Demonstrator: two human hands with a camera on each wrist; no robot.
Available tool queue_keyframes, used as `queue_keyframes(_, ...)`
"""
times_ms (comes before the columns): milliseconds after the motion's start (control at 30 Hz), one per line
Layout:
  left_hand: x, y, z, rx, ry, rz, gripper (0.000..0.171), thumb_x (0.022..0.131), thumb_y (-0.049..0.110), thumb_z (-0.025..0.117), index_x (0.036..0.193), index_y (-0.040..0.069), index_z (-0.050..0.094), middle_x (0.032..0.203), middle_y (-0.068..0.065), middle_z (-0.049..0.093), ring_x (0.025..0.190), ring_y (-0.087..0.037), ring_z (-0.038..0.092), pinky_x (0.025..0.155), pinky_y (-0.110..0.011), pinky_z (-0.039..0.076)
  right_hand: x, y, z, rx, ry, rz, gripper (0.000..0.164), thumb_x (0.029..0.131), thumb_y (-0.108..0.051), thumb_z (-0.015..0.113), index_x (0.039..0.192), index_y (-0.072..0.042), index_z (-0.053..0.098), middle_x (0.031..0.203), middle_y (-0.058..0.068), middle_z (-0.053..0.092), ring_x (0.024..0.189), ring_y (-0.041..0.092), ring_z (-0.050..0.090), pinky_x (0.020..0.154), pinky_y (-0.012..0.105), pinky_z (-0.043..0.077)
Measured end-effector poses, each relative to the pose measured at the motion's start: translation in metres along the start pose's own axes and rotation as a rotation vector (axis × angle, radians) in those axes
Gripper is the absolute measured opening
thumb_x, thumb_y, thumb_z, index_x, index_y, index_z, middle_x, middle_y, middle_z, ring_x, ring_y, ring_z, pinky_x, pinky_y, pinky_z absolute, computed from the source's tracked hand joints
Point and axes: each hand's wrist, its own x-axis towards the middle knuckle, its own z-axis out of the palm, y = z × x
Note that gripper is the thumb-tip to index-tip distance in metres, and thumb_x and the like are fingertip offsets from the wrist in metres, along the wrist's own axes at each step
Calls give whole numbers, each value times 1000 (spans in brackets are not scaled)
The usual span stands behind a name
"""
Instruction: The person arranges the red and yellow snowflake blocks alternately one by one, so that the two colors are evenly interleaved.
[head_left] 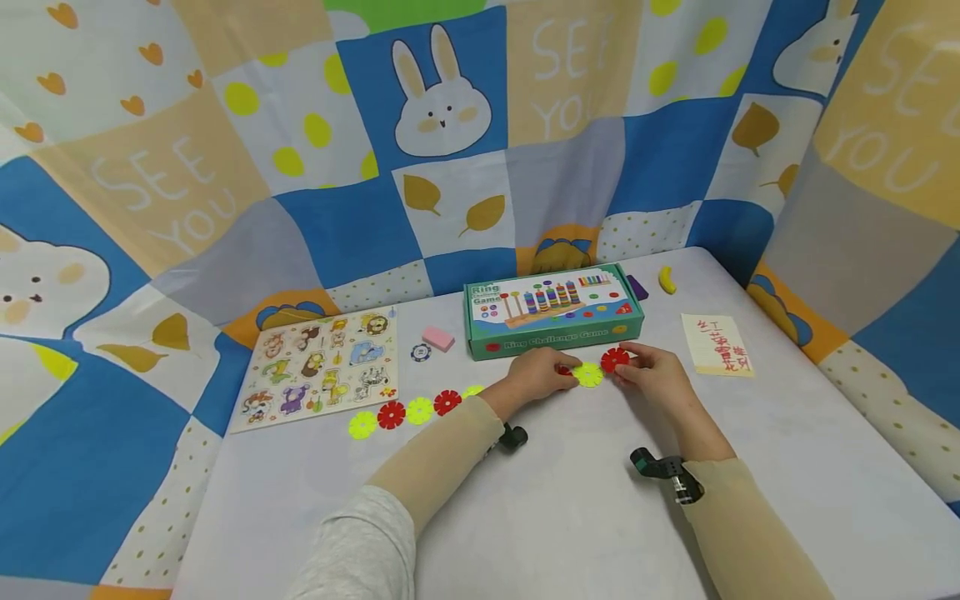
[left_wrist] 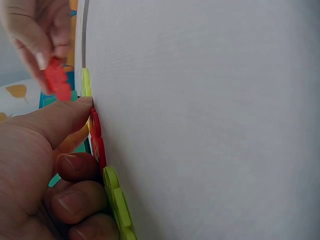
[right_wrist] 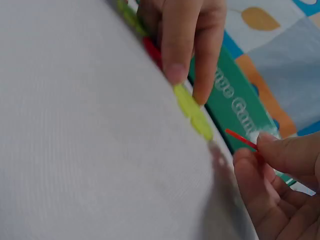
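Note:
A row of notched plastic snowflake discs, yellow-green alternating with red, runs across the white table. My left hand (head_left: 540,375) is at the right end of the row, thumb and index finger at the edges of a yellow snowflake disc (head_left: 588,375). Under that hand is a red snowflake disc (left_wrist: 97,137), mostly hidden in the head view. Between thumb and fingers, my right hand (head_left: 660,379) pinches another red snowflake disc (head_left: 615,360). The right wrist view shows this disc edge-on, raised off the table and apart from the yellow one.
Behind the hands lies a green Ring Challenge Game box (head_left: 555,312). An animal puzzle board (head_left: 322,367) is at left, near a pink block (head_left: 438,338) and a poker chip (head_left: 421,352). A toy banana (head_left: 667,280) and a handwritten note (head_left: 717,345) lie at right.

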Motion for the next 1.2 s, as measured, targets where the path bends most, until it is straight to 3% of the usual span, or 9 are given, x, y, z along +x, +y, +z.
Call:
queue_keyframes(200,0,2,0,2,1,20,40,83,43,69,122,37,63,74,13,57,79,-8,50,61,-27,41,4,13,-2,-71,49,-32,50,93,-23,60,140,-12,46,115,17,49,99,29,48,72,24,49)
queue_keyframes(400,-1,5,-3,10,8,23,40,84,42,69,123,36,63,73,11,57,78,-8,49,59,-27,41,6,21,6,-178,149,-129,45,91,-27,62,132,-11,55,100,13,52,93,27,45,69,30,44)
queue_keyframes(567,0,6,-3,10,11,17,39,84,42,68,123,37,63,74,13,56,78,-8,49,61,-27,40,5,21,9,-222,203,-157,42,89,-26,63,127,-7,59,100,13,53,91,27,47,72,33,43)
queue_keyframes(700,0,7,-2,10,19,6,39,84,43,68,123,38,62,80,13,58,84,-9,49,65,-27,42,4,20,6,-227,167,-125,44,89,-27,64,127,-5,59,109,15,51,97,29,46,79,39,44)
queue_keyframes(933,-2,8,0,5,25,-43,39,84,43,68,123,39,62,110,14,63,101,-8,52,78,-30,44,9,23,5,-216,57,-108,53,87,-28,68,132,-4,53,116,18,48,103,31,43,85,42,43)
queue_keyframes(1200,-5,4,4,-7,27,-36,39,85,43,67,123,39,62,102,14,63,96,-8,52,75,-29,44,11,23,8,-230,28,-87,58,85,-33,70,132,-4,53,118,18,47,104,32,42,87,43,43)
